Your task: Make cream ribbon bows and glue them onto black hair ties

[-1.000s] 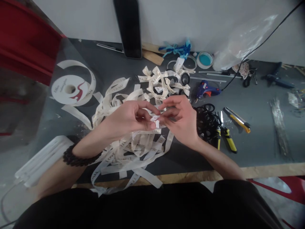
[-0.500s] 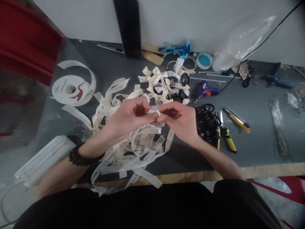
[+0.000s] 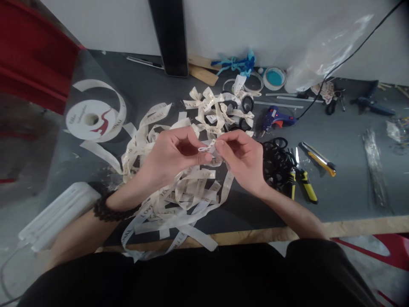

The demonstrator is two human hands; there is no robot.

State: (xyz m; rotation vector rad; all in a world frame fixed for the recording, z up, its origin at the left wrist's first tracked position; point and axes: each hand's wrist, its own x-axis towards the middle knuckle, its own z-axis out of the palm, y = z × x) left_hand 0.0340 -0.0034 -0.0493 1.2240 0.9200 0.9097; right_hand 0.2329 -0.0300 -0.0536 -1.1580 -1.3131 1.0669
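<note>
- Head view: the left hand [image 3: 175, 149] is mostly closed, thumb and fingers pinching a small folded ribbon [image 3: 209, 146]; the right hand [image 3: 244, 155], similarly curled, pinches its other end.
- This ribbon is above the table [image 3: 348, 187], midway between front and back edges; its fold could slip open if either pinch loosens.
- Loose ribbons [image 3: 179, 221] overhang the front edge; the shirt [image 3: 204, 277] could snag them.
- Toward the back edge, the glue gun [image 3: 277, 119] shows a red light; if hot, it could burn straying fingers.
</note>
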